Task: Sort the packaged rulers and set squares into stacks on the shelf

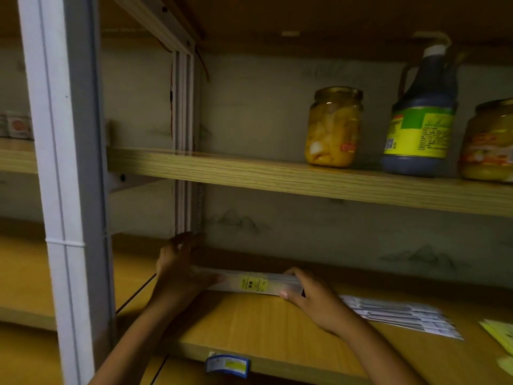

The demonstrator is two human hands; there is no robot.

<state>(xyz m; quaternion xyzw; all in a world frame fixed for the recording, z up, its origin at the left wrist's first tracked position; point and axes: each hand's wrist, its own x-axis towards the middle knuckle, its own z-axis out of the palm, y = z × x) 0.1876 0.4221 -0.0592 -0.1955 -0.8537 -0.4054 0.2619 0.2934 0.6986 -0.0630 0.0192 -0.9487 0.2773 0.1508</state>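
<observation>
The light is dim and yellow. A wooden shelf [277, 329] runs low across the view, with a small blue price tag [227, 366] on its front edge at 6 o'clock. A second wooden board [222, 173] runs above it. A thick white post [63, 190] stands at 9 o'clock, and a thinner white post [184, 140] stands farther back. The back wall [263, 112] is pale grey with faint hill drawings [422, 257]. More wooden shelves [19, 273] lie past the thick post at the left edge.
</observation>
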